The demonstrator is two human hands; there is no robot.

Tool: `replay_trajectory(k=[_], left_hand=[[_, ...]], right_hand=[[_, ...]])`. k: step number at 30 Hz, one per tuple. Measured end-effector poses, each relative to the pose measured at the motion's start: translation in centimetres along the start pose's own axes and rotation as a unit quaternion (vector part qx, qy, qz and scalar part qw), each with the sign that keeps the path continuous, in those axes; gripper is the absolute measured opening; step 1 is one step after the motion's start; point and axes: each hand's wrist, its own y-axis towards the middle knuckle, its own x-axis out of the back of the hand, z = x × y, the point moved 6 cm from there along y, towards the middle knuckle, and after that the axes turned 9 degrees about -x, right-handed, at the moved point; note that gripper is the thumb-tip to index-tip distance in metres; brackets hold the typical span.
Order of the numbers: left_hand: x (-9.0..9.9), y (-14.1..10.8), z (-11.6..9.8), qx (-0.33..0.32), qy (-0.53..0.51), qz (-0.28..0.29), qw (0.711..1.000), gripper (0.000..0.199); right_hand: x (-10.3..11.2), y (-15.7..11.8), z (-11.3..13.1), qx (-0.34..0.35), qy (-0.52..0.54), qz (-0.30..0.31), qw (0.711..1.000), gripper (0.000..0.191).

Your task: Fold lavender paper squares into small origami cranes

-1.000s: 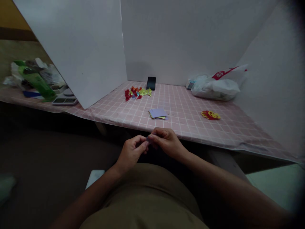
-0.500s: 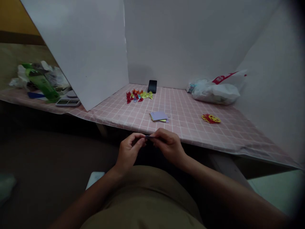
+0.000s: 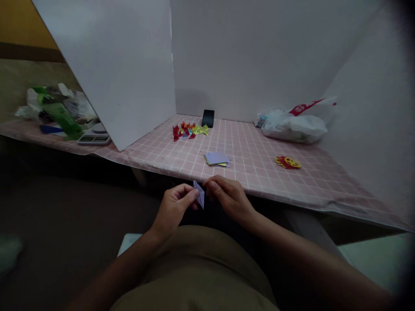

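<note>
A small folded piece of lilac origami paper point(image 3: 200, 199), creased into a pointed diamond-like shape, is pinched between the thumb and fingers of my left hand point(image 3: 175, 206). It is held up in front of the table's near edge, above my lap. Just to its right, my right hand point(image 3: 228, 196) has its fingers curled in, thumb against the index finger, with no paper seen between them. Its fingertips are very close to the paper's edge; whether they touch it I cannot tell. Beyond the hands, a stack of square paper sheets point(image 3: 217, 158), lilac on top and yellow below, lies on the table.
On the pink checked tablecloth point(image 3: 246, 151) are several folded red, orange and yellow paper figures point(image 3: 189, 130), a black phone point(image 3: 208, 118), red and yellow cut-out shapes point(image 3: 288, 163) and a white plastic bag point(image 3: 293, 127). White panels point(image 3: 123, 69) surround it; a scale point(image 3: 94, 138) and green bottle point(image 3: 60, 116) stand left.
The lilac paper has turned from edge-on to showing its folded face. My right hand has let go of it and moved slightly off; my left hand still holds it.
</note>
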Motion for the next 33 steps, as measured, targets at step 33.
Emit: replay_trajectory(k=[33], left_hand=[[-0.1, -0.1, 0.7, 0.015, -0.004, 0.030, 0.999, 0.025]], right_hand=[[-2.0, -0.1, -1.7, -0.166, 0.219, 0.123, 0.954, 0.026]])
